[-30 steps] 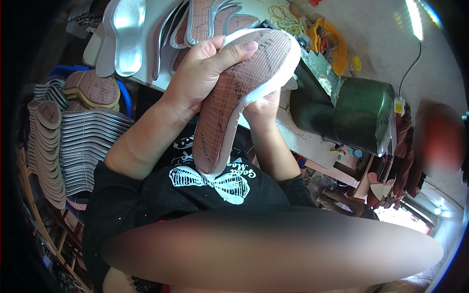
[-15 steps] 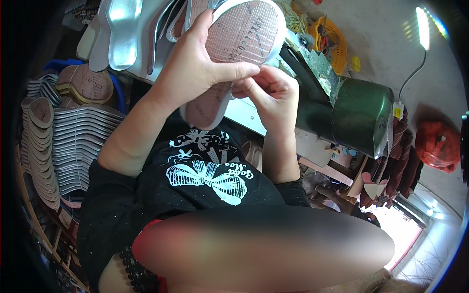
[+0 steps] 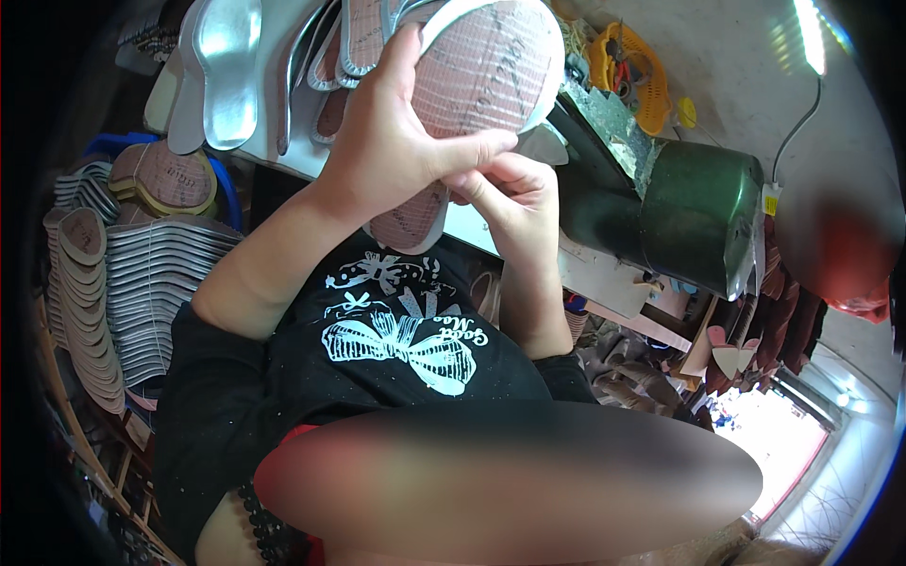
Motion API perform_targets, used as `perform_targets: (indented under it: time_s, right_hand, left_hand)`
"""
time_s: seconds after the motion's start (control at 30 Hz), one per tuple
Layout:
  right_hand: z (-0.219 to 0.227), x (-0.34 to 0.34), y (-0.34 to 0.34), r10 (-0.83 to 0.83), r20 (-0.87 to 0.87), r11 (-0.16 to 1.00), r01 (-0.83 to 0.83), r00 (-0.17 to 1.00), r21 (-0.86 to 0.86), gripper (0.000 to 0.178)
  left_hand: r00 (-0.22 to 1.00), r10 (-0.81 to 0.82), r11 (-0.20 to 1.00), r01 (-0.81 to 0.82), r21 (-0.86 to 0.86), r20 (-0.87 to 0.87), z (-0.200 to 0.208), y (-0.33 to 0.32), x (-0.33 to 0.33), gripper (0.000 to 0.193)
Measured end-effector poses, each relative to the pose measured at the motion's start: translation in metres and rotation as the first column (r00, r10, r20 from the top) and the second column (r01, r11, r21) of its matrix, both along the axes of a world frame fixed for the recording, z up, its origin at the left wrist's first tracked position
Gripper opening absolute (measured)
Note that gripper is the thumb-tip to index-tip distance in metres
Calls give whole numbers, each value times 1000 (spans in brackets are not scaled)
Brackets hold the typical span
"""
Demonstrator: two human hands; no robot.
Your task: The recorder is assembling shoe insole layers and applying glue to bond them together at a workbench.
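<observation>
Up in front of my chest is a shoe insole (image 3: 481, 71), its pinkish, white-lined face turned toward me and a pale band running round its rim. Dark handwritten marks cross that face. My left hand (image 3: 396, 146) is wrapped round its narrow middle, with the thumb lying across the front. Close to the left thumb's tip, my right hand (image 3: 514, 193) pinches at the insole's right edge. Its thumb and forefinger are pressed together there, and the exact bit between them is hidden. The narrow end of the insole points down toward my black shirt.
Silver insoles (image 3: 231, 75) and more pink-faced ones (image 3: 363, 38) lie on the table beyond my left hand. Tied stacks of insoles (image 3: 170, 283) stand at left. A green machine housing (image 3: 703, 212) is at right, near a yellow basket (image 3: 651, 104) with tools.
Both hands stay on the insole. The insole and my left hand have shifted slightly right, while my right hand has come a little left and lower, closer in.
</observation>
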State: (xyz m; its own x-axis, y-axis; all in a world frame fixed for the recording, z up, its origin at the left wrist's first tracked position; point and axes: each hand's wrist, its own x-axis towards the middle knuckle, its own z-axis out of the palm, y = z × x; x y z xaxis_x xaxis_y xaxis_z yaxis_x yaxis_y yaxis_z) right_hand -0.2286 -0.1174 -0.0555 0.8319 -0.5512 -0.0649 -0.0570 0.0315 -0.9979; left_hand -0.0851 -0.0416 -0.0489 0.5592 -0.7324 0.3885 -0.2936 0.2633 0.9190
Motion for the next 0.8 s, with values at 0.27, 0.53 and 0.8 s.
perform_targets:
  time_s: [0.27, 0.53, 0.8]
  right_hand:
    - [4, 9, -20, -197, 87, 978, 202, 976, -53, 24]
    - [-11, 29, -46, -387, 135, 908, 352, 912, 226, 24]
    - [-17, 9, -63, -377, 177, 839, 254, 909, 482, 27]
  left_hand:
    - [935, -179, 984, 162, -80, -306, 3, -33, 16, 38]
    - [988, 103, 993, -95, 75, -115, -55, -104, 47, 36]
    - [997, 76, 926, -62, 372, -24, -59, -136, 48, 56]
